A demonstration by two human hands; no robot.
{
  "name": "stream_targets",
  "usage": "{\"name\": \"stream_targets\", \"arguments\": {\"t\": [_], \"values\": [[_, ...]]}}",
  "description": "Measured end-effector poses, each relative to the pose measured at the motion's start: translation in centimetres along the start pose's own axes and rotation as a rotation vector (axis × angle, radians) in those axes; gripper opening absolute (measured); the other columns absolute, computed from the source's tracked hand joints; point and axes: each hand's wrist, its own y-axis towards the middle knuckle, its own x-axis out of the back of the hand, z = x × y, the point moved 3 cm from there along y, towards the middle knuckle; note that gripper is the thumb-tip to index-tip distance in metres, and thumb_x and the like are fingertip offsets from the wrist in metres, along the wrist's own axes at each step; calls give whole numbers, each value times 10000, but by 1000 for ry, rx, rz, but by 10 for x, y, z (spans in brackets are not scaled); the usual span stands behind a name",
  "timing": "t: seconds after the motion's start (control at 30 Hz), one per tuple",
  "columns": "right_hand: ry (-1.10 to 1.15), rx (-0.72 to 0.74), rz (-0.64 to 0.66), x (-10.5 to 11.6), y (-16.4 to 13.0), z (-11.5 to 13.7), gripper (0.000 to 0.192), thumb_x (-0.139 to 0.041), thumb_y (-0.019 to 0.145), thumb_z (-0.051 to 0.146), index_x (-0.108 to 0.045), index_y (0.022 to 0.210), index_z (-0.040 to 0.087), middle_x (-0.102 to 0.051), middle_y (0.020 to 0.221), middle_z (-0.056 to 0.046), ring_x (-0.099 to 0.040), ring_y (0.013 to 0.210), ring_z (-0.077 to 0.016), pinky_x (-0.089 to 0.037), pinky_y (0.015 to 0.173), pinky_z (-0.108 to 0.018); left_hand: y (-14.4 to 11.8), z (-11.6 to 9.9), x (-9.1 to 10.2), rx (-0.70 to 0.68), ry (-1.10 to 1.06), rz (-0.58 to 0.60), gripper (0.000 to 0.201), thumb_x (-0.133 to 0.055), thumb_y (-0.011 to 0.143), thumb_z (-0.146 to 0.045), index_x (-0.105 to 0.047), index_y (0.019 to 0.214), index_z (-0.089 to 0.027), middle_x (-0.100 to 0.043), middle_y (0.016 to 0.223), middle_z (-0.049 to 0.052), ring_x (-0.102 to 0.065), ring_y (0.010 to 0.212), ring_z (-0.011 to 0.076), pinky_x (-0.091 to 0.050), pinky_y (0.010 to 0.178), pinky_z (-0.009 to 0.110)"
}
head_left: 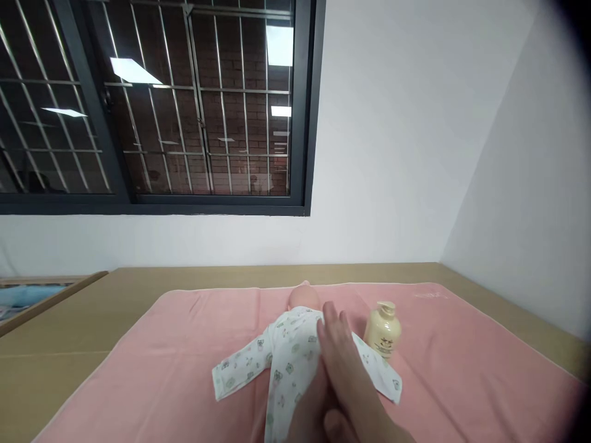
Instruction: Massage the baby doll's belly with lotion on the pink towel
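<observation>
A baby doll (305,298) in a white long-sleeved top (289,363) with small printed figures lies on the pink mat (198,344), its head away from me and its sleeves spread. Above the top, my two hands are brought together, palm against palm. My right hand (344,363) has its fingers stretched out flat, pointing away from me. Against its inner side lies my left hand (310,403), flat too, its fingertips partly hidden and slightly blurred. Nothing shows between the palms. A cream-yellow pump bottle (384,330) stands on the mat beside the doll's right-hand sleeve.
The mat covers much of a wooden tabletop (64,332) that meets a white wall (378,160). A dark-framed window (302,123) with metal bars is at the upper left. At the far left edge, a wooden-edged compartment holds light-blue cloth (32,295).
</observation>
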Motion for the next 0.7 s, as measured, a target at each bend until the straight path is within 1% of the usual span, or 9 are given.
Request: {"name": "stream_targets", "arguments": {"t": [0.1, 0.17, 0.27, 0.33, 0.43, 0.5, 0.6, 0.63, 0.7], "values": [[88, -29, -42, 19, 9, -10, 666, -253, 1015, 492, -25, 1567, 198, -28, 1620, -88, 10, 1455, -372, -160, 1131, -694, -5, -3, -14, 61, -9, 69, 565, -367, 941, -546, -441, 1436, -284, -553, 1407, 41, -349, 1425, 272, -281, 1190, 460], [93, -29, -42, 20, 13, -9, 653, -197, 1019, 485, -34, 1566, 167, -10, 1622, -96, 14, 1460, -367, -125, 1141, -684, -7, -15, -22, 87, -20, 124, 577, -337, 951, -544, -454, 1427, -241, -545, 1413, 65, -346, 1426, 269, -263, 1195, 453], [49, 43, -8, 4, 12, 3, 680, -217, 1014, 490, -43, 1562, 128, -1, 1621, -122, -18, 1465, -380, -148, 1148, -664, -11, -42, -25, 92, -28, 199, 655, -313, 940, -583, -441, 1431, -168, -508, 1442, 109, -301, 1447, 282, -230, 1202, 471], [-5, 145, 9, -10, 9, 12, 706, -270, 1007, 491, -70, 1557, 97, -50, 1617, -139, -48, 1467, -383, -175, 1151, -647, -15, -61, -22, 42, -11, 193, 681, -320, 930, -596, -437, 1430, -149, -493, 1453, 116, -262, 1464, 270, -201, 1213, 463], [-65, 295, 26, -23, 6, 21, 674, -350, 1005, 424, -152, 1539, 64, -215, 1586, -152, -123, 1471, -342, -216, 1167, -595, -19, -81, -13, -96, 53, 62, 654, -304, 931, -582, -458, 1419, -174, -504, 1448, 84, -234, 1476, 211, -162, 1231, 420], [-67, 353, 36, -25, 5, 24, 618, -372, 1006, 380, -240, 1509, 45, -320, 1546, -160, -184, 1465, -310, -252, 1173, -547, -18, -87, -8, -150, 81, -52, 648, -282, 926, -597, -457, 1421, -216, -514, 1440, 63, -246, 1472, 200, -159, 1233, 432], [-80, 396, 9, -26, 4, 28, 487, -439, 998, 312, -418, 1418, 66, -428, 1490, -145, -242, 1452, -279, -279, 1180, -481, -10, -83, -1, -172, 84, -174, 694, -295, 899, -649, -420, 1445, -238, -495, 1454, 80, -283, 1458, 245, -195, 1215, 492], [-85, 417, -17, -26, 3, 31, 438, -462, 993, 289, -471, 1382, 86, -458, 1473, -130, -253, 1450, -268, -275, 1185, -465, -6, -79, 1, -214, 87, -206, 712, -299, 894, -659, -406, 1453, -231, -476, 1469, 91, -289, 1455, 258, -208, 1209, 496], [-92, 449, -67, -27, 1, 37, 366, -477, 992, 262, -540, 1322, 118, -498, 1446, -102, -268, 1445, -251, -268, 1191, -449, 0, -72, 8, -388, 141, -270, 717, -309, 895, -669, -393, 1460, -235, -432, 1501, 95, -291, 1453, 263, -231, 1203, 475]]}}
